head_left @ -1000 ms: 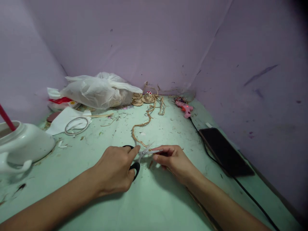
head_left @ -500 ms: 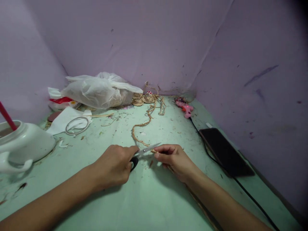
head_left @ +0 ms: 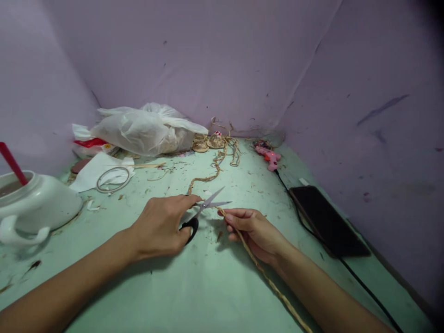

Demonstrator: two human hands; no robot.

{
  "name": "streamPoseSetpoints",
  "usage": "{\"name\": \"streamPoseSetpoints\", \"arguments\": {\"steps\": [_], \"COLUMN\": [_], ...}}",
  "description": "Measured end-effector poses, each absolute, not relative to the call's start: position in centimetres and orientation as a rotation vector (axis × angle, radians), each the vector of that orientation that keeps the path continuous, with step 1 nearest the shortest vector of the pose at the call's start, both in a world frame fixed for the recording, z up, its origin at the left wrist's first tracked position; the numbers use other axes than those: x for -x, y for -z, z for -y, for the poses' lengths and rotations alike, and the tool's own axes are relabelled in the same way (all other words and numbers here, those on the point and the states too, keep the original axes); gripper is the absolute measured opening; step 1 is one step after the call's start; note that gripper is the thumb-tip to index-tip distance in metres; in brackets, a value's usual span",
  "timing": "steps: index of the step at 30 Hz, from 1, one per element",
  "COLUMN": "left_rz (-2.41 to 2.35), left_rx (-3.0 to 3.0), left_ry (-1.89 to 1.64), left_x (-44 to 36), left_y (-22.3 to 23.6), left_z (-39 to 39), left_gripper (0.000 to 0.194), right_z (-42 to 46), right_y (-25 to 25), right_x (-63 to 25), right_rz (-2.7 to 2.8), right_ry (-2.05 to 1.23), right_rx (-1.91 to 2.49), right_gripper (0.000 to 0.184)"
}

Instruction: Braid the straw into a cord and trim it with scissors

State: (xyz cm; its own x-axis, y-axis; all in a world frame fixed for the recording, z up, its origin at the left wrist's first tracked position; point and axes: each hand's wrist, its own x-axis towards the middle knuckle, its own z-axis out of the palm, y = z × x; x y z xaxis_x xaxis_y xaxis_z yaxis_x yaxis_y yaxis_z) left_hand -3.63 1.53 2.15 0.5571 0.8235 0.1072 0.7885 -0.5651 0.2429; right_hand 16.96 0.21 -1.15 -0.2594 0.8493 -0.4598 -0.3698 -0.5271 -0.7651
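Observation:
My left hand (head_left: 168, 224) grips black-handled scissors (head_left: 204, 205), whose blades are spread and point toward my right hand. Between thumb and fingers, my right hand (head_left: 251, 229) pinches a twisted tan cord (head_left: 265, 273) near the blades. From there the cord runs down past the right wrist to the bottom edge. Beyond the left hand, a braided length of cord (head_left: 204, 178) winds back to a bundle of strands and round woven pieces (head_left: 215, 141) near the wall. Whether the blades touch the cord, I cannot tell.
On the left stand a white mug (head_left: 52, 199) with a red straw, a metal ring (head_left: 113, 179) on white paper, and a plastic bag (head_left: 145, 132). A pink glue gun (head_left: 268, 157), its black cable (head_left: 367, 287) and a dark phone (head_left: 328, 221) lie on the right.
The scissors have opened wider and turned upward, and the left hand has moved slightly up. The cord below the right hand now shows more fully, in front of the wrist.

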Motion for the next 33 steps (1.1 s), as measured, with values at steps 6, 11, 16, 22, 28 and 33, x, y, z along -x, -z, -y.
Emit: {"name": "streamPoseSetpoints", "arguments": {"steps": [6,11,16,22,28,33], "left_rz": [-1.264,-1.243,-1.21,-1.172,-1.111,-1.11], "left_rx": [-2.888,-2.998,-3.076,-3.124,-3.143,-3.138], "left_ry": [-0.159,-0.046,-0.052,0.092,0.102,0.058], "left_x": [4.1,4.3,4.2,4.2,4.3,4.5], "left_y": [-2.1,-2.0,-2.5,-2.9,-2.8,-2.7], "left_z": [-2.0,-2.1,-1.6,-1.8,-1.9,-2.0], "left_gripper": [0.054,0.053,0.058,0.05,0.051,0.052], "right_z": [-0.3,-0.4,-0.4,-0.4,-0.5,-0.4], "right_y": [1.2,1.0,0.4,0.1,0.1,0.1], "right_x": [-17.3,-17.5,-17.6,-17.9,-17.8,-17.9], "right_rz": [0.716,0.734,0.701,0.703,0.72,0.737], "right_ry": [-1.826,-1.802,-1.852,-1.894,-1.896,-1.904], "right_rx": [1.163,1.121,1.102,1.084,1.073,1.083], "right_gripper": [0.014,0.018,0.019,0.02,0.019,0.02]}}
